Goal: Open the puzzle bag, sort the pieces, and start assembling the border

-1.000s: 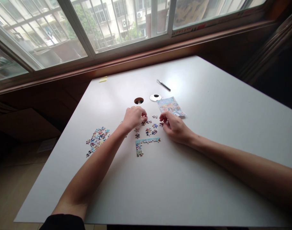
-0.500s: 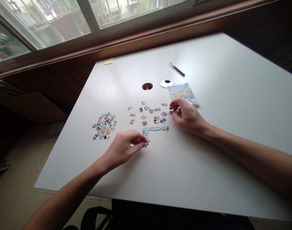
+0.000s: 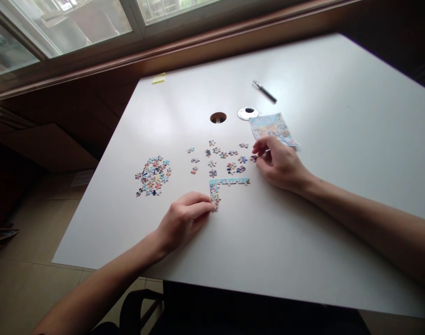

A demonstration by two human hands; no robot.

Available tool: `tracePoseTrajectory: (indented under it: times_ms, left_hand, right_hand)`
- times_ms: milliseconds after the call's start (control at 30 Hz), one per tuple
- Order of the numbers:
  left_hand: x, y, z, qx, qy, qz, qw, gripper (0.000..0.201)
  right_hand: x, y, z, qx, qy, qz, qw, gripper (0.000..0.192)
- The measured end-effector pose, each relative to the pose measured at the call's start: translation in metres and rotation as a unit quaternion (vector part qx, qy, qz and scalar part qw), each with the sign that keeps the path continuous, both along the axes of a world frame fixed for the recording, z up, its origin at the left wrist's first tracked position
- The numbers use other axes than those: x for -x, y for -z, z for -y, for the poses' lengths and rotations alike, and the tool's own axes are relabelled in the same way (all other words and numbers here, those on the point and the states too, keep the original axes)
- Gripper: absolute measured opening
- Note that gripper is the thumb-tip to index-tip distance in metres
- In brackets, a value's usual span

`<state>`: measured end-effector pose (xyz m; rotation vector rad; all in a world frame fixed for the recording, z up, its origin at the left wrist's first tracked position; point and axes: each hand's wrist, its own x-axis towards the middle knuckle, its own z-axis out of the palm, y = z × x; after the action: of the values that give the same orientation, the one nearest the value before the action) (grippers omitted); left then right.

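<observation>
left hand moved from loose pieces down to 6 o'clock end of joined L-shaped edge strip, fingertips pressed on it; right hand stayed put at 3 o'clock, pinching single puzzle piece

An L-shaped strip of joined, light-blue-edged jigsaw pieces lies flat on the white counter, colourful loose jigsaw pieces scattered just beyond it.
</observation>
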<state>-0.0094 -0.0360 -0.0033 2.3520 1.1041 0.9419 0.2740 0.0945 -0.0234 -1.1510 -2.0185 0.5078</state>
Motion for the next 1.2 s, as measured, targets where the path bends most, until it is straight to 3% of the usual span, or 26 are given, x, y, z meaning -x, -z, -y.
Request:
tracePoseTrajectory:
  times_ms: [400,867,1200]
  left_hand:
    - [0.003,-0.006,-0.003,-0.009,-0.049,-0.078,0.996,0.019]
    - [-0.001,-0.016,0.016,0.007,0.091,-0.144,0.985,0.020]
    - [-0.011,-0.019,-0.001,0.158,0.099,-0.085,0.979,0.012]
  right_hand:
    - [0.001,-0.002,0.002,0.011,0.001,0.005,1.000,0.032]
    - [0.001,-0.001,0.001,-0.001,-0.005,-0.002,1.000,0.030]
    - [0.003,-0.001,0.001,0.001,-0.008,-0.007,1.000,0.029]
